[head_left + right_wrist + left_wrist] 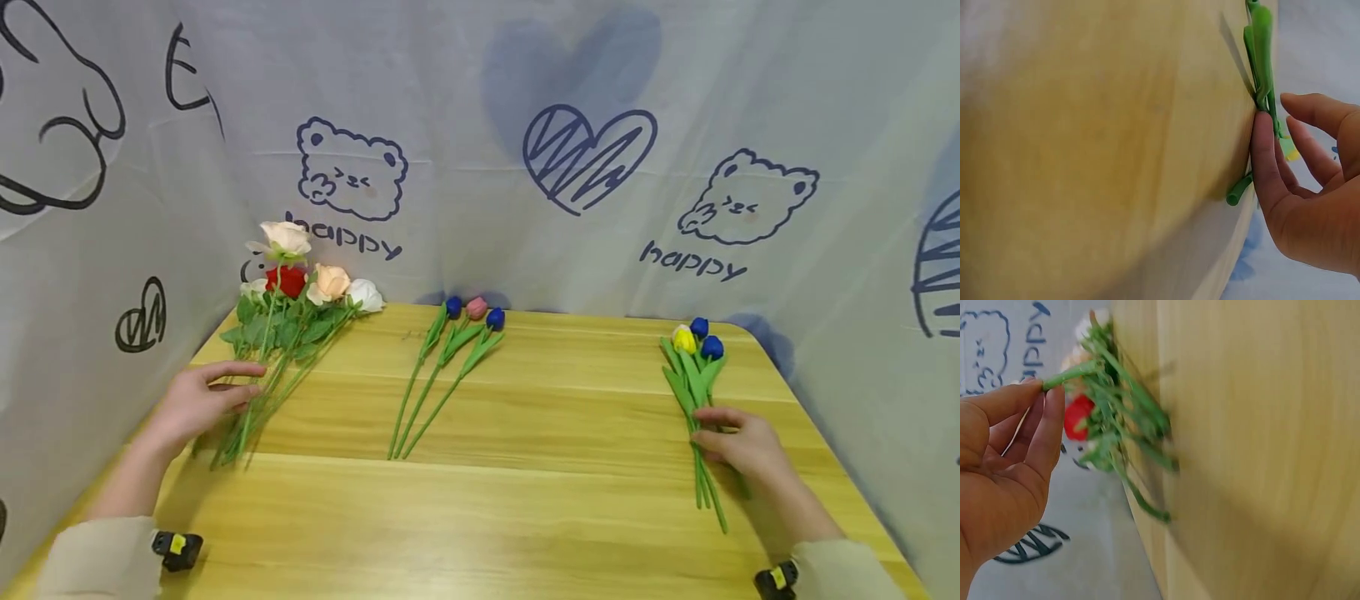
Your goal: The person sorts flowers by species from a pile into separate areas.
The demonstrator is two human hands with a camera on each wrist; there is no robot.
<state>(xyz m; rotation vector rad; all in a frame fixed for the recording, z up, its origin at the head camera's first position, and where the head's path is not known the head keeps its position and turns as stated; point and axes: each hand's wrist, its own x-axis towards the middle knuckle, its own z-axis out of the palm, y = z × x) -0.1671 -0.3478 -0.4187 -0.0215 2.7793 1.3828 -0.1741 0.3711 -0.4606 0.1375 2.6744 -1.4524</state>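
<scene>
left hand (206, 402) pinching a rose stem (1072, 376), red rose (286, 282) beyond it, right hand (744, 443) with fingers parted at tulip stems (1262, 50), three tulips (460, 341) between the hands

The head view looks forward and down across the table (555, 525) to its far edge. Close up and tipped sideways, the left wrist view shares its far-left-corner roses (286, 282), the right its right-edge tulips (692, 379).
</scene>
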